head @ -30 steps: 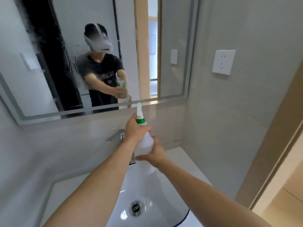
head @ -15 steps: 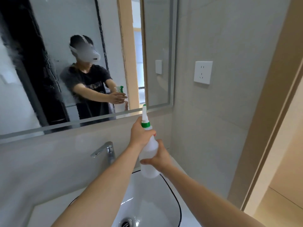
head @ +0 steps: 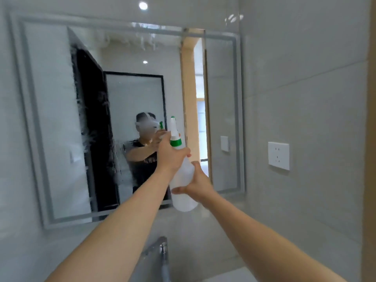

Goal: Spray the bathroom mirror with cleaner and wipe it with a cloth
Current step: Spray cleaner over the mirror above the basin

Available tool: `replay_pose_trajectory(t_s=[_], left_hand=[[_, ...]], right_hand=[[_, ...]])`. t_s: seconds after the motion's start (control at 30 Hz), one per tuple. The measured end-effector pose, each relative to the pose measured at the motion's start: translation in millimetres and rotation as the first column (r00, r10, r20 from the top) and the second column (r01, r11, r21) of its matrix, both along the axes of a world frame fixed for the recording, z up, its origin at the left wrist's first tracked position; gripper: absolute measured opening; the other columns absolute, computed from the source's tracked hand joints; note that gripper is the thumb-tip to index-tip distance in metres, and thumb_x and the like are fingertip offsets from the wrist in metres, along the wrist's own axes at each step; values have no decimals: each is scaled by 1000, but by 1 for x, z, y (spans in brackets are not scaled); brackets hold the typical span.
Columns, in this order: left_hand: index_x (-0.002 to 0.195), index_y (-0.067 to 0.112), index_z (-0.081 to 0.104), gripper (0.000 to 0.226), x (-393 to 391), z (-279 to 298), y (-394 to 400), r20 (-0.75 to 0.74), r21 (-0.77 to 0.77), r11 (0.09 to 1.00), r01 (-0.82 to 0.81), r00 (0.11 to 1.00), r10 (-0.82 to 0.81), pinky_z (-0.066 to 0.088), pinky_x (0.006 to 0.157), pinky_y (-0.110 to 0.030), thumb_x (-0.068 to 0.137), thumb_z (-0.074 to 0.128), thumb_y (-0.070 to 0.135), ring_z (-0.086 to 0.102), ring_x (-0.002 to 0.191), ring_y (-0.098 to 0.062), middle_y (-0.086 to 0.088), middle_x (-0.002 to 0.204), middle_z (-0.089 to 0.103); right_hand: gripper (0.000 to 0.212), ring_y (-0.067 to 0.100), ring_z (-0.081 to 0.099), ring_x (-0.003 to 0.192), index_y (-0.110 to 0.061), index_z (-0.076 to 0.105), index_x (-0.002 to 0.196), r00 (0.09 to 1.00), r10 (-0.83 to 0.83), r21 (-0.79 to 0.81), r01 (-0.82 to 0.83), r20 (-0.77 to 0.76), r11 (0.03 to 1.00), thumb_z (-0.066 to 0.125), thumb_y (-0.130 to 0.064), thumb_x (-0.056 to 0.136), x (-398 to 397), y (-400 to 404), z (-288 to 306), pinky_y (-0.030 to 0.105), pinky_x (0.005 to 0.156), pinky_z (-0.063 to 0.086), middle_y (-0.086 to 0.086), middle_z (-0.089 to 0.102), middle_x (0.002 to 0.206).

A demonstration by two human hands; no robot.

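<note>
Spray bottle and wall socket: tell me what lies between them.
In the head view, between the spray bottle and the wall socket lie the mirror's right strip and frame, then bare grey tile.

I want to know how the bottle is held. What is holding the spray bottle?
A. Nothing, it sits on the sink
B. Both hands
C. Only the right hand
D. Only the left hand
B: the left hand grips the neck of the spray bottle just under its green collar, and the right hand holds its white body lower down, in front of the mirror.
</note>
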State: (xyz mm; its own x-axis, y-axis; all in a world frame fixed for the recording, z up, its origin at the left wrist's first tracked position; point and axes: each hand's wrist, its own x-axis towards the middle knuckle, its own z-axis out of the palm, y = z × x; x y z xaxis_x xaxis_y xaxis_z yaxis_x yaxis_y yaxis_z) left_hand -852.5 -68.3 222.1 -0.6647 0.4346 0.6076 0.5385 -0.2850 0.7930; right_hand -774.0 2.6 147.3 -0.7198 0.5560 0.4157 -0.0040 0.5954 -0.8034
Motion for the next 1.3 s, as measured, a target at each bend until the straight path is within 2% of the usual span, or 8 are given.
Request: replay_pose_trajectory(t_s=[0.13,0.23,0.43,0.57,0.77,0.87,1.07,1.3], left_hand=[[96,23,60,46,-10,58,-34,-63,75,991,-111,991,116,56,74,-42,53,73,16,64,83,-26,-11,97,67],[89,27,56,41,-14,87,-59,-95,121,978,-169,979,180,58,79,-50,57,75,8,67,89,-35,-12,95,67],[95,9,57,37,-27,106,-96,-97,129,955,-267,955,280,59,79,-52,62,74,6,70,89,-35,-18,94,67],[81,18,54,29,-34,101,-107,-109,132,928,-349,925,364,55,69,-39,65,75,6,63,74,-24,-5,81,63],[81,28,55,35,-39,100,-122,-86,141,909,-391,910,405,53,60,-32,61,75,7,61,72,-16,4,80,62],[83,32,54,39,-46,99,-136,-43,166,902,-398,911,410,54,66,-31,64,77,7,63,78,-14,9,84,61],[103,25,60,45,-55,96,-176,47,179,880,-440,897,439,59,83,-50,63,74,12,70,91,-31,3,96,64],[83,15,57,26,-62,86,-205,46,135,838,-529,848,528,58,56,-31,61,69,7,71,54,-16,-3,74,65]], right_hand=[[101,16,52,102,-31,27,137,990,103,37,-99,-101,994,91,-28,59,-24,-21,57,19,64,40,-12,51,108],[92,17,55,103,-30,33,131,975,169,77,-159,-142,984,91,-25,59,-38,-38,88,24,66,43,-11,53,108],[94,23,54,113,-32,34,129,947,276,85,-265,-166,961,92,-22,55,-60,-67,107,42,93,51,-1,55,122],[95,19,55,111,-34,35,129,927,336,80,-327,-167,942,92,-18,55,-70,-78,103,38,88,50,-5,57,118],[88,7,53,97,-35,34,121,931,347,101,-337,-113,936,92,-22,55,-75,-88,105,25,69,44,-12,55,107],[86,-1,47,90,-31,36,121,930,354,139,-340,-96,930,93,-22,57,-78,-101,111,20,66,39,-22,46,101],[89,24,58,109,-21,39,128,912,408,153,-399,-33,904,92,-22,56,-97,-140,111,49,94,52,4,59,118],[86,23,59,107,-22,39,123,883,469,98,-466,-15,879,91,-25,55,-114,-169,93,47,94,53,1,60,115]])
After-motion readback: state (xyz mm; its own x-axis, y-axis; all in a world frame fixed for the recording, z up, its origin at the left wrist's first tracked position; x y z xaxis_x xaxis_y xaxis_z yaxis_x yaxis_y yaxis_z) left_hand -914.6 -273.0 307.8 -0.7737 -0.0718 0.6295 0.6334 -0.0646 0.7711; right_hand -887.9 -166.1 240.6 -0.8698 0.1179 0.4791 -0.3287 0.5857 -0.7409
